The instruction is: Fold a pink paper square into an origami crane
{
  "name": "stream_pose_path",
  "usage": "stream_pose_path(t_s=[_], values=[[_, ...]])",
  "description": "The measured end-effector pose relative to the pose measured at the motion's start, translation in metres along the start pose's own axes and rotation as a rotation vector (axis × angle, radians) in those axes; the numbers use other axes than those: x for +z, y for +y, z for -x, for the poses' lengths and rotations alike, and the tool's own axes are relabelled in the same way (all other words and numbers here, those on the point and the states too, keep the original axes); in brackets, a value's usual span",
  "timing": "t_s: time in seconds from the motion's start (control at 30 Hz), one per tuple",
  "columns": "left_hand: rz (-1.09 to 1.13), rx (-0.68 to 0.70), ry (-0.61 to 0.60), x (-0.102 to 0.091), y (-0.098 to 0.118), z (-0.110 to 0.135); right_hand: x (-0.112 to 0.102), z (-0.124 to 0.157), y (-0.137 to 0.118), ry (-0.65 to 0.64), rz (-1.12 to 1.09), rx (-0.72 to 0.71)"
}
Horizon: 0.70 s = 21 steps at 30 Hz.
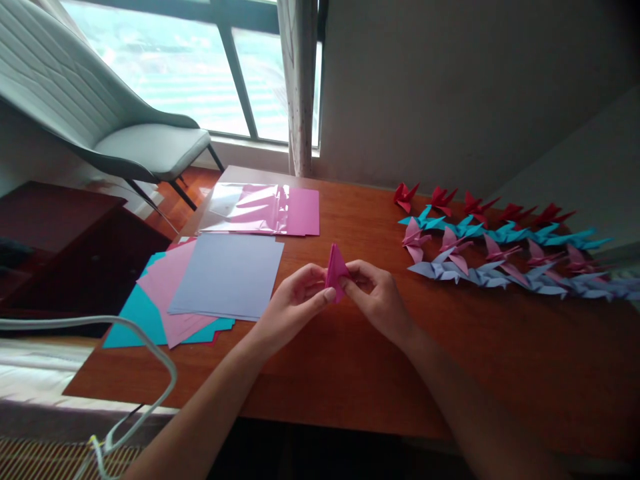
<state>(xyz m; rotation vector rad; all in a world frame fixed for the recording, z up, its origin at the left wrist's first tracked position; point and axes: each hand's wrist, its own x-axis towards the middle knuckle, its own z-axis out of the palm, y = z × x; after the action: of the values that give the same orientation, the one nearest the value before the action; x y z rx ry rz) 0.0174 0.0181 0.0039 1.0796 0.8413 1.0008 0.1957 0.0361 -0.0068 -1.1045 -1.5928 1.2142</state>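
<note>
A small folded piece of magenta origami paper [336,270] stands pointed end up between my hands, above the middle of the wooden table. My left hand [303,293] pinches its left side, thumb in front. From the right, my right hand [374,290] grips the same piece, its thumb pressed on the front face. Fingertips behind the paper are partly hidden. To the left lie loose square sheets: pale lavender ones [227,277] on top, with pink [173,280] and turquoise [133,317] ones fanned out underneath.
Behind the sheets lies a clear packet of magenta paper [305,212]. Rows of folded cranes stand at the right: red [477,207], turquoise [507,231], pink [455,248] and lavender [487,273]. A white cable [165,363] loops past the table's left edge [83,375]. A grey chair [150,150] stands by the window.
</note>
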Motion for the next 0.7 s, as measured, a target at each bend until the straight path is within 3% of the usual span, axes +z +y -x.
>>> stream_pose_path(t_s=[0.4, 0.53, 0.7], values=[[0.068, -0.005, -0.008, -0.005, -0.003, -0.002, -0.002, -0.003, -0.010, -0.034, -0.228, 0.068], [0.073, 0.003, -0.007, -0.005, -0.002, -0.001, -0.003, -0.003, -0.012, -0.050, -0.213, 0.072], [-0.014, 0.005, 0.084, -0.004, -0.001, -0.001, -0.004, -0.002, -0.005, -0.031, -0.138, 0.049]])
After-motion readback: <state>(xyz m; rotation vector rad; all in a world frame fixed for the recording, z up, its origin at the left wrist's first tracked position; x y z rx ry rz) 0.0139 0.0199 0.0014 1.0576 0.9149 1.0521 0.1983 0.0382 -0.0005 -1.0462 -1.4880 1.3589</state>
